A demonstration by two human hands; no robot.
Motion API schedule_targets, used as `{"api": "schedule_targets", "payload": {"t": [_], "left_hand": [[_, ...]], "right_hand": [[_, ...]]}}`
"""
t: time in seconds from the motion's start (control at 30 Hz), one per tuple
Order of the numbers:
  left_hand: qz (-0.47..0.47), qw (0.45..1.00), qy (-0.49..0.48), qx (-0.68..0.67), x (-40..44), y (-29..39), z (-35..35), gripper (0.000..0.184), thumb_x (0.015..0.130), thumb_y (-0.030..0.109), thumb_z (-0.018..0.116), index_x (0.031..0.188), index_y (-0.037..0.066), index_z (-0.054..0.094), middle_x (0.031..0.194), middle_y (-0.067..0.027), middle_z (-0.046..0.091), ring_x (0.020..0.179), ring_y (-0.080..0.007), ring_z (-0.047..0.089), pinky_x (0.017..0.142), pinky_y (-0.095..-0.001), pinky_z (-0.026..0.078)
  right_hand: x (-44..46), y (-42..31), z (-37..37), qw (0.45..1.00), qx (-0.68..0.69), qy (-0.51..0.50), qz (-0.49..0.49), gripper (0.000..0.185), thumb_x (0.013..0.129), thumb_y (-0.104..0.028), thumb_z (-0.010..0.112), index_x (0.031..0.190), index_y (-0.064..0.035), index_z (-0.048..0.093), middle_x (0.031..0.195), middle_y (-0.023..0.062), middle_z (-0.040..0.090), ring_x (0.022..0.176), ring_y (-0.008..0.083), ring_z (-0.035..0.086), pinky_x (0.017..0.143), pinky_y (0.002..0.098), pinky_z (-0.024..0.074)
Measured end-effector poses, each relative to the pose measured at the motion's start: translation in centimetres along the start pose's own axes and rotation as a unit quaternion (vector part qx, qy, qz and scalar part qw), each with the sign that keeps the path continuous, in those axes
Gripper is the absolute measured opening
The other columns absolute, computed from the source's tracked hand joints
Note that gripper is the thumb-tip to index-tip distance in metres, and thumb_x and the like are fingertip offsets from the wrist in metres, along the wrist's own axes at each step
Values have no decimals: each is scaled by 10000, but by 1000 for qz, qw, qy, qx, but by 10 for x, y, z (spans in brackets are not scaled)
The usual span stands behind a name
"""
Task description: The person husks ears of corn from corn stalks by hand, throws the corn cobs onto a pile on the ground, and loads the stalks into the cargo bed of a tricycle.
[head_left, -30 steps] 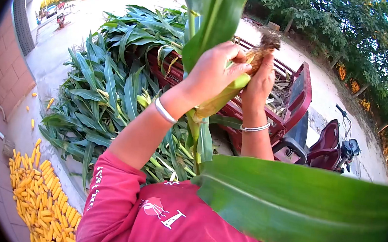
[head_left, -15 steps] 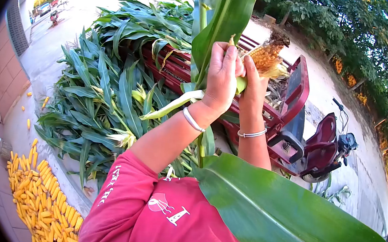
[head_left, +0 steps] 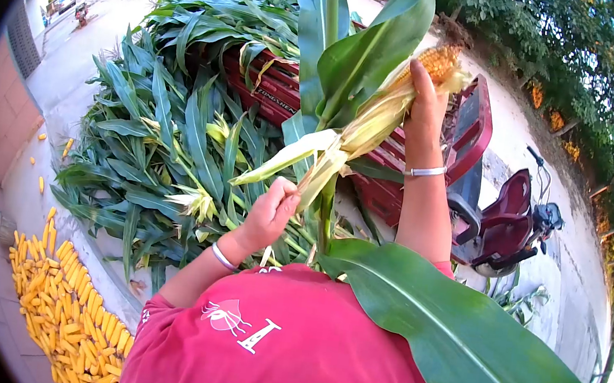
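Observation:
A partly husked ear of corn (head_left: 441,56) is tilted up to the right, its yellow kernels bare near the tip. My right hand (head_left: 427,103) is closed around the ear, thumb on the kernels. Pale husk (head_left: 362,130) stretches down from the ear to my left hand (head_left: 273,209), whose fingers are closed on the strip's lower end. Behind the husk stands a green corn stalk (head_left: 327,207) with broad leaves. One large leaf (head_left: 449,333) crosses in front of my red shirt.
A heap of corn stalks (head_left: 139,151) lies to the left, with more stalks on the red cargo tricycle (head_left: 258,85) behind. Husked yellow cobs (head_left: 72,324) are piled at lower left beside a tiled wall (head_left: 4,122). Trees (head_left: 560,61) line the right.
My left hand has moved down and left from the ear, and the husk is now drawn down in a long strip. My right hand is slightly farther right. More kernels show.

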State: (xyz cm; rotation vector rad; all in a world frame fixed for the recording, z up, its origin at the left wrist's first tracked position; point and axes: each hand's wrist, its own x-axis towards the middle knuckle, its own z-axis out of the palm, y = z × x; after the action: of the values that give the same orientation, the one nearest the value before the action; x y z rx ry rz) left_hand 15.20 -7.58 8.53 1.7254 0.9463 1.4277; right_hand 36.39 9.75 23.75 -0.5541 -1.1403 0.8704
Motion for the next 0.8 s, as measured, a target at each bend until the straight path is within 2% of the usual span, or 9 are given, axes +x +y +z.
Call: {"api": "schedule_targets", "payload": {"t": [0.2,0.27,0.33,0.4,0.5,0.63,0.7,0.73,0.8], "left_hand": [[-118,982,-97,-108,23,32,-16,147,1000,194,462,965,53,487,754,17,441,665,-55,411,613,-211,380],[-98,985,-109,-89,36,59,-18,153,975,199,514,957,49,490,766,-6,449,674,-75,411,625,-224,379],[88,989,-47,106,57,92,-21,228,887,190,637,990,35,506,844,-71,506,753,-165,507,691,-288,432],[252,937,49,237,83,121,-14,454,744,161,766,1089,19,507,1003,-126,536,881,-236,539,811,-342,449],[326,892,100,296,117,147,0,557,661,148,811,1127,46,525,1111,-151,527,1039,-332,534,924,-423,431],[338,857,163,353,128,140,9,428,671,110,789,1042,64,581,1052,-115,560,979,-316,567,855,-400,479],[374,839,196,344,127,135,11,284,691,98,764,930,61,614,940,-85,593,854,-285,603,753,-380,511],[373,838,199,345,127,135,11,284,691,98,764,930,61,614,940,-85,593,854,-285,603,753,-380,511],[367,835,200,356,128,135,12,201,702,94,747,848,59,614,844,-72,606,770,-269,617,682,-372,517]], "right_hand": [[-21,1,0,994,94,-39,49,389,887,-277,634,1146,-14,510,986,52,559,875,131,550,760,293,479],[-24,13,-15,981,95,-165,22,651,879,-431,615,1309,5,394,1171,160,552,1072,302,574,926,438,477],[-37,-3,-1,960,97,-259,33,874,805,-553,650,1377,12,308,1302,205,484,1150,380,531,989,482,433],[-41,-9,6,935,125,-329,33,888,812,-564,634,1405,-1,288,1345,183,463,1194,350,504,1038,456,391],[-44,-1,5,925,147,-348,41,909,799,-574,639,1420,-12,286,1361,163,457,1229,316,480,1068,427,357],[-47,-8,14,922,166,-339,88,779,849,-469,607,1406,-3,328,1372,150,457,1248,277,465,1080,392,342],[-51,-15,24,931,170,-302,113,647,908,-371,561,1390,7,352,1365,150,464,1240,261,473,1067,382,356],[-47,-6,22,904,233,-353,61,602,929,-349,536,1382,5,361,1352,151,474,1228,257,481,1056,382,368],[-51,-9,28,916,214,-336,47,577,959,-316,492,1403,5,310,1346,151,468,1228,256,476,1060,383,354]]}}
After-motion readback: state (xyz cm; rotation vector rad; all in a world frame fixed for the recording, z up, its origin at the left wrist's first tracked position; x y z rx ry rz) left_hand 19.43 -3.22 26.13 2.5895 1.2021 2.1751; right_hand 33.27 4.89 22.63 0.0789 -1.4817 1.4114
